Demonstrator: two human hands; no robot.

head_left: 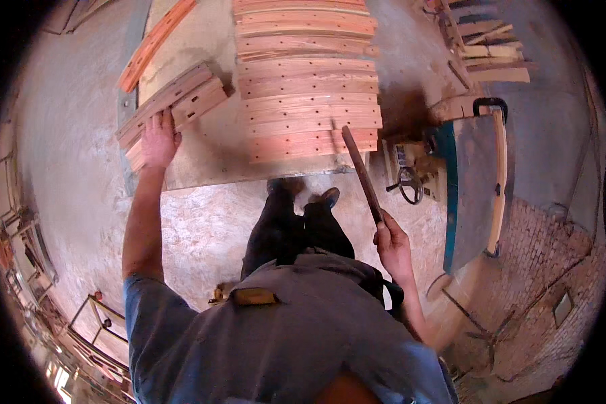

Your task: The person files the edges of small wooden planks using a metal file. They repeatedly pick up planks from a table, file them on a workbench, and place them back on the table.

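At the table's left side, my left hand (160,139) lies over a reddish wooden slat (198,101) with dark slots, fingers bent across it and thumb on the near side. A second wooden slat (172,94) with small holes lies against its far side. My right hand (392,244) is closed round the lower end of a long, narrow dark file (362,172). Its other end points up and away, near the front right corner of a row of drilled wooden slats (310,104). Those slats lie side by side across the table (209,151).
Another wooden slat (156,46) lies at the table's far left. To the right stands a machine with a black handwheel (409,186) and a grey flat top (475,182). Wood offcuts (495,57) are piled beyond it. A metal frame (101,316) stands at the lower left.
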